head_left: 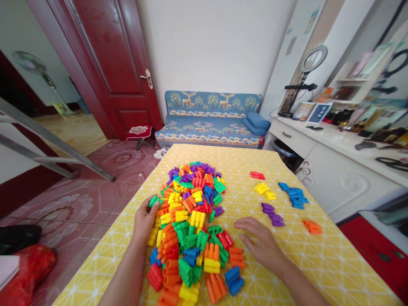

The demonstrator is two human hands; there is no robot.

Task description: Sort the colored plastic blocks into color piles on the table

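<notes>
A large heap of bullet-shaped plastic building blocks [191,219] in green, orange, yellow, red, blue and purple spreads over the left and middle of the table. At the heap's left edge, my left hand [145,221] pinches a green building block [153,201] between thumb and fingers. My right hand [259,240] hovers over the cloth just right of the heap, fingers apart and holding nothing. Sorted by colour beyond it lie a red block [257,175], yellow blocks [265,191], purple blocks [272,214], blue blocks [293,195] and an orange block [312,227].
A yellow patterned cloth [236,159] covers the table. Behind it stands a blue sofa [207,123] against the wall. A white dresser [338,161] with a ring light [314,58] is on the right. A metal ladder [54,144] and a red stool [139,132] stand left.
</notes>
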